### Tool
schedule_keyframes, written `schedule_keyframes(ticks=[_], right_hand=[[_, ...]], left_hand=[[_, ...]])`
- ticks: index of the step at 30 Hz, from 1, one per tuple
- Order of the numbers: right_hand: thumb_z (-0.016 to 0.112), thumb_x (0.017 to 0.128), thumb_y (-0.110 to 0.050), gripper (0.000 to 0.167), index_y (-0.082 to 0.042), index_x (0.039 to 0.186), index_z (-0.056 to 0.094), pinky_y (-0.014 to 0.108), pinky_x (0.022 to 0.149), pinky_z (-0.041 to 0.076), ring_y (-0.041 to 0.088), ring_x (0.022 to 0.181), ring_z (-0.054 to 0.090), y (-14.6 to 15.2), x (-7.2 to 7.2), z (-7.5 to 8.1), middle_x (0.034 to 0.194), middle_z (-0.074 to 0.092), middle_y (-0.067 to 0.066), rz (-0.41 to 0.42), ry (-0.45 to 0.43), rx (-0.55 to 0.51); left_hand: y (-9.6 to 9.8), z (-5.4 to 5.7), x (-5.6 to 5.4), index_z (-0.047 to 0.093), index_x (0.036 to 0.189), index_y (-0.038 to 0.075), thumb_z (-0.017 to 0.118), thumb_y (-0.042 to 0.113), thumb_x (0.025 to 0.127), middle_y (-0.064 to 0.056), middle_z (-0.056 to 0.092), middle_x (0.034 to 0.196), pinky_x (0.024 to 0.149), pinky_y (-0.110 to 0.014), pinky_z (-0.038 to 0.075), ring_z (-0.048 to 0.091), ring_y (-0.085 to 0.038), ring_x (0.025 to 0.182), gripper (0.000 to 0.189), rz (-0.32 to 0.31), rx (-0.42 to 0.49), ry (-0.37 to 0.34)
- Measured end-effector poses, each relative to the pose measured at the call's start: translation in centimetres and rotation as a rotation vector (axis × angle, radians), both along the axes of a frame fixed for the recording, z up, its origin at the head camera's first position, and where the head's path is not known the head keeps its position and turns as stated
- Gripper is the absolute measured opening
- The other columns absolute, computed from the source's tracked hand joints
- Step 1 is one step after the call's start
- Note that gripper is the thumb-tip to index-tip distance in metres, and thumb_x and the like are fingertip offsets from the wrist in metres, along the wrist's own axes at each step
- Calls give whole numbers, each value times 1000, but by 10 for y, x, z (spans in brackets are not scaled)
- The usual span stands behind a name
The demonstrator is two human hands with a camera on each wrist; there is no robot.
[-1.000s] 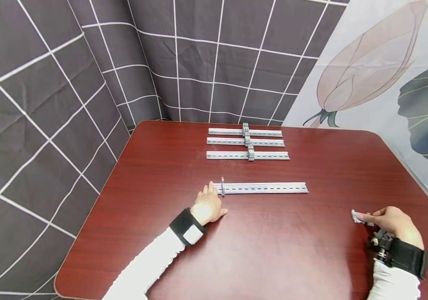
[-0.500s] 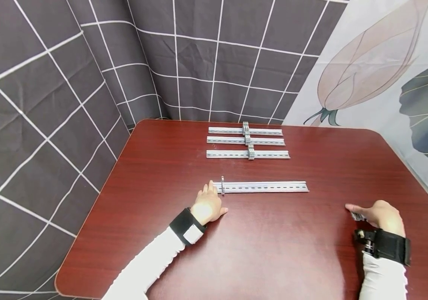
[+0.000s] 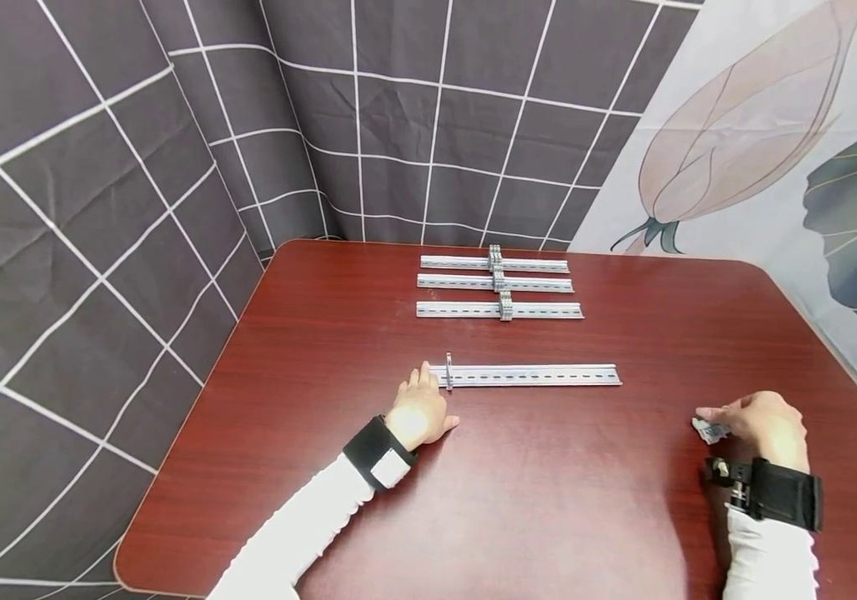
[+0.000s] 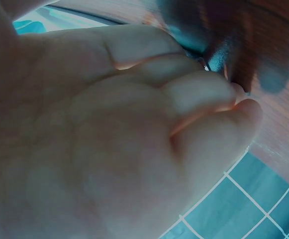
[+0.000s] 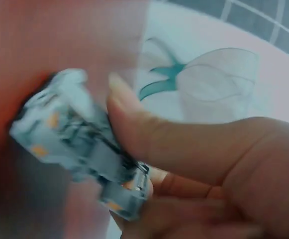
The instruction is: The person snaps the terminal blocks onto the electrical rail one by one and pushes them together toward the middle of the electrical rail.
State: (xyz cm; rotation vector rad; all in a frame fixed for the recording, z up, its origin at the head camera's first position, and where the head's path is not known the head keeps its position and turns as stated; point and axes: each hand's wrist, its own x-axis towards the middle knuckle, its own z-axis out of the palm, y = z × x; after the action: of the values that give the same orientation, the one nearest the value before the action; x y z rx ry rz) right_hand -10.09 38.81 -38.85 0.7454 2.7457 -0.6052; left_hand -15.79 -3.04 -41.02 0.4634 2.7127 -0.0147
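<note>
My left hand [image 3: 419,410] lies at the left end of a slotted metal DIN rail [image 3: 533,376], fingers extended and fingertips at its end. Just right of those fingertips, a thin clip-like piece [image 3: 448,372] stands across the rail. In the left wrist view the palm and fingers [image 4: 204,94] fill most of the picture and hide much of the rail. Off to the right, my right hand [image 3: 768,427] pinches a grey terminal block [image 3: 710,431] between thumb and fingers. The right wrist view shows the block [image 5: 94,139] close up, with small orange marks on its side.
Behind the front rail, three shorter-looking DIN rails [image 3: 458,309] lie in parallel rows, each with a cluster of terminal blocks [image 3: 505,306] near its middle. The reddish-brown table [image 3: 308,333] ends at a grey grid-patterned curtain [image 3: 391,192] and a white floral cloth [image 3: 608,225].
My right hand has shifted a little left and away from me with the terminal block, turning it between the fingers. The left hand and the rails have kept their places.
</note>
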Motion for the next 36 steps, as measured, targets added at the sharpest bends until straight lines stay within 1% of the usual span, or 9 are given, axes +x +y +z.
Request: schedule_keyframes(ticks=[2,5,8,12,20,27,30,33,36], right_hand=[[65,87,-49,59,9,97,70,44,62,46,49,87,54,-3,1,4,96,63,34,71,75,-13],[59,93,-47,56,7,98,70,35,60,40,37,83,55,-14,-3,9,86,67,21,180,164,-31],[57,94,-46,50,3,94,69,30,59,35,22,73,53,-30,-12,11,74,65,7,273,219,-43],[56,96,-40,41,-1,86,66,30,60,35,14,65,51,-57,-28,8,65,64,2,377,255,-59],[60,95,-22,25,2,93,64,24,61,44,13,61,63,-118,-52,2,66,66,1,499,296,-222],[53,98,-11,13,2,97,55,24,60,51,15,67,65,-149,-60,-6,80,65,11,630,331,-328],[53,98,-9,11,1,94,51,27,63,55,18,70,69,-162,-65,-9,84,65,15,643,344,-419],[59,95,-9,11,-1,92,53,26,60,55,15,64,68,-176,-72,-13,75,65,11,648,388,-421],[70,87,-14,10,-6,87,63,23,54,42,8,56,54,-192,-77,-15,63,60,0,635,445,-275]], left_hand=[[0,0,0,48,139,-1,55,47,94,-19,27,157,116,-41,30,30,-31,145,67,3,2,0],[1,0,1,46,140,-2,57,47,93,-19,27,157,116,-41,29,30,-31,145,69,13,12,-4],[0,-1,1,45,141,-2,57,47,93,-19,27,157,116,-41,29,29,-31,145,70,18,13,-7],[0,-1,2,44,142,-2,58,47,93,-19,27,157,116,-41,29,30,-31,145,71,20,19,-10],[0,-1,1,41,144,-3,56,46,94,-20,26,157,116,-41,29,29,-31,145,72,19,31,-4],[1,0,1,39,145,-3,56,46,94,-20,25,158,117,-42,28,28,-32,146,73,27,34,-5],[2,0,0,39,145,-3,56,46,94,-19,26,158,116,-42,29,29,-31,145,73,31,34,-2],[1,1,1,40,144,-2,57,46,93,-18,27,157,116,-42,29,29,-31,145,72,36,35,3],[1,0,1,40,144,-2,57,47,93,-19,27,158,116,-42,30,29,-31,145,72,29,27,2]])
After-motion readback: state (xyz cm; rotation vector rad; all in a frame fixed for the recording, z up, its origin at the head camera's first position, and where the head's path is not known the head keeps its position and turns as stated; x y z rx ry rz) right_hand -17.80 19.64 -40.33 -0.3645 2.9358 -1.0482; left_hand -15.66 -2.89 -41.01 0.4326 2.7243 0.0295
